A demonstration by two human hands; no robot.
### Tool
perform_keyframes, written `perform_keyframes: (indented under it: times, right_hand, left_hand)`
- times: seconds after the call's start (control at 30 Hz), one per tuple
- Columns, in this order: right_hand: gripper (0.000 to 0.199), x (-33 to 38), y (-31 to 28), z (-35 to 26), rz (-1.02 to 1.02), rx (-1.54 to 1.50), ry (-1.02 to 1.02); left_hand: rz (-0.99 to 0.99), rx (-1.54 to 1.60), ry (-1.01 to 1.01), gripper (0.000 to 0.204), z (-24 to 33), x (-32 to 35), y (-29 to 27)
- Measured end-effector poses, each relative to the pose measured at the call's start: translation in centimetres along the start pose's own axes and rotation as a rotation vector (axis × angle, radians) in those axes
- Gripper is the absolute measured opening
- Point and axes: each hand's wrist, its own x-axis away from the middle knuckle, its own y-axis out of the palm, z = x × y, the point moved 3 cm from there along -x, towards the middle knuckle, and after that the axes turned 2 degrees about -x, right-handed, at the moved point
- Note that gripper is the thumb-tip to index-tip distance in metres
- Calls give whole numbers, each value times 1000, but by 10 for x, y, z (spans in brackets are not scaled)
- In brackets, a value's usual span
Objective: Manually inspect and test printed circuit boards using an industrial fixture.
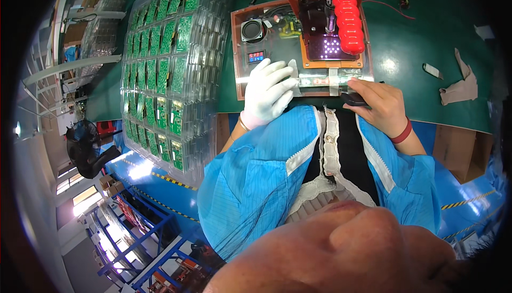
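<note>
green bench, hands at the test box

green mat (426, 58) carries a clear test box (266, 42). gloved left hand (269, 90) lies loosely spread on its front strip (320, 81). bare right hand (381, 103) curls around a small dark part (352, 99) at the box's edge. red handle (349, 18) rises behind. stacked clear trays (165, 69) hold green circuit boards (162, 74).

The stacked clear plastic trays of green circuit boards (160, 63) lie left of the clear-topped test box (266, 37). The red ribbed lever handle (349, 18) stands over the box. The crumpled tan glove (461, 85) lies far right.
</note>
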Motion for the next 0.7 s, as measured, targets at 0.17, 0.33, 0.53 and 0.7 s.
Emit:
perform_keyframes:
  times: [0.17,0.33,0.53,0.7]
  right_hand:
    - [48,-10,-1,-14,-140,174,-66]
    - [51,-22,-1,-24,-262,349,-118]
    - [44,-28,2,-23,-247,375,-135]
    - [48,-27,1,-24,-268,359,-108]
  left_hand:
    - [39,2,49,20,2,-2,-2]
    - [28,2,102,19,2,-3,0]
    - [20,-1,99,20,2,-4,1]
    - [14,8,78,20,-1,-2,1]
